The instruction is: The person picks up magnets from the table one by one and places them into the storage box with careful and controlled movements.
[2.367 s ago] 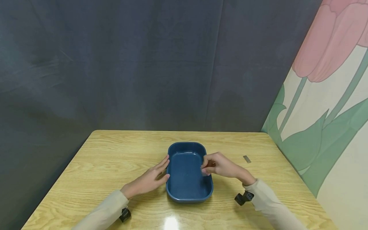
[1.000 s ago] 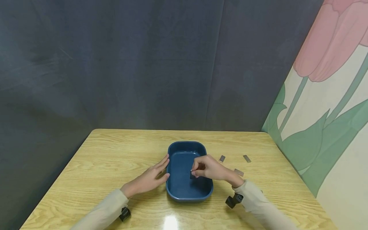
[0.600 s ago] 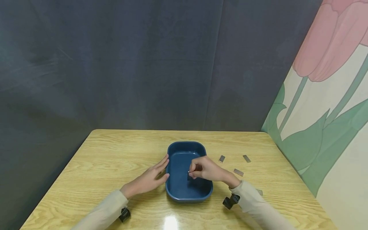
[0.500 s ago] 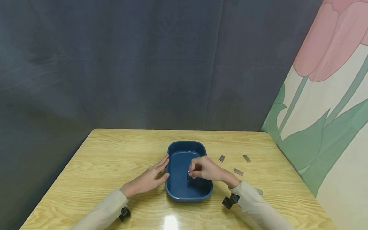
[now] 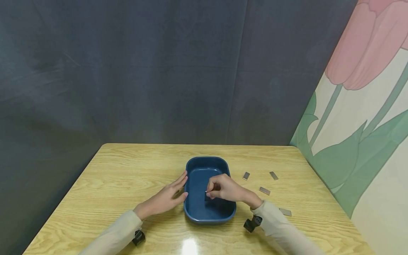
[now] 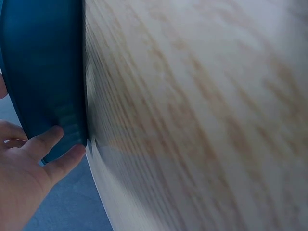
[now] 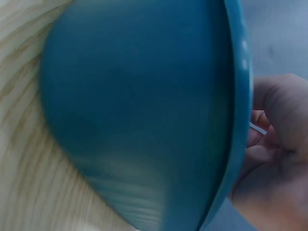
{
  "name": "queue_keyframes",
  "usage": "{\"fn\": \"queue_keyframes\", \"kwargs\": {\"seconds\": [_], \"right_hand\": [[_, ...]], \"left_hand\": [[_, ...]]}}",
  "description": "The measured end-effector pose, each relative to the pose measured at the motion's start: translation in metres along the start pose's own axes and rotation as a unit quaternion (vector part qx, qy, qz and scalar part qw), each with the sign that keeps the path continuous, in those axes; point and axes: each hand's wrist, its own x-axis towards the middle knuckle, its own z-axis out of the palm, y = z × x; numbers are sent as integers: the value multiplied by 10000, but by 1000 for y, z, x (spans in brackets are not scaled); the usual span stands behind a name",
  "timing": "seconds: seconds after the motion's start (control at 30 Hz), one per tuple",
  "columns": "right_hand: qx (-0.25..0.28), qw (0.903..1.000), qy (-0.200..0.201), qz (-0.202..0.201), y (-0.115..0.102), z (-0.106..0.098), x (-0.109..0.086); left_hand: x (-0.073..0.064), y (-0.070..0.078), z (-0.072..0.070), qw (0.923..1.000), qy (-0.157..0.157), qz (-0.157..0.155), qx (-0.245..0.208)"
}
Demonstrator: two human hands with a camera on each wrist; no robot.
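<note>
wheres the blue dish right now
In the head view, the blue dish stands on the table, left hand against its left side, right hand over its interior.

Both sleeves (image 5: 113,232) are long and plain beige, each with a small, boxy black camera (image 5: 250,225) near its end.

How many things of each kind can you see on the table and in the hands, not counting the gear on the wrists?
Small grey pieces loose on the table: 4
Small dark piece pinched in the right hand: 1
Blue dish: 1
Total: 6
</note>
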Motion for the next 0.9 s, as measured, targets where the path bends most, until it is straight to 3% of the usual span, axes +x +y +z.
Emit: {"fn": "queue_keyframes", "kwargs": {"seconds": [0.9], "right_hand": [[159, 9998, -27, 126, 1, 19, 9]], "left_hand": [[0, -1, 0, 10000, -12, -15, 52]]}}
